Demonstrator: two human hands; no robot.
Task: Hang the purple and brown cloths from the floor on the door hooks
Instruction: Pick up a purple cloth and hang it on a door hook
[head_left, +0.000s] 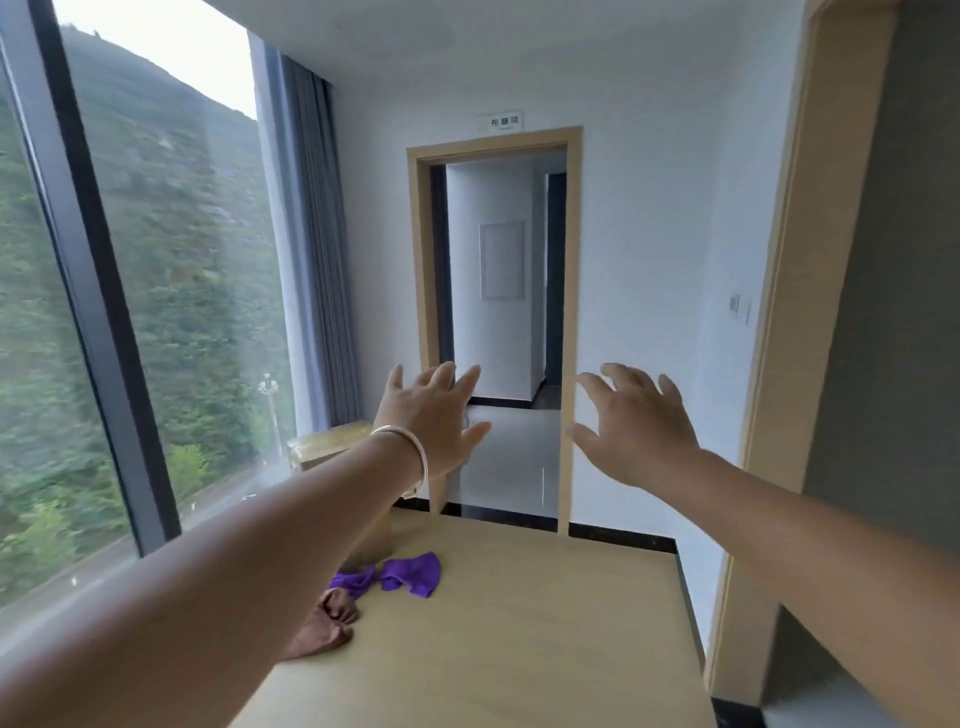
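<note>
White walls (649, 208), big window (156, 260), grey curtain (317, 249)

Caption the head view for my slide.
Both hands, left and right, raised open and empty; purple cloth and brown cloth lie below.

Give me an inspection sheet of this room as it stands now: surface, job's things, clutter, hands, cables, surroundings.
Surface: light wood-toned floor, bare apart from the cloths.
Job's things: purple cloth and brown cloth lie crumpled on the floor, touching, partly behind the left forearm; door hooks not in view.
Clutter: yellowish box by the window.
Hands: left hand and right hand raised, fingers spread, holding nothing.
Cables: nothing seen.
Surroundings: large window on the left, grey curtain, open doorway ahead, wall switch.
</note>
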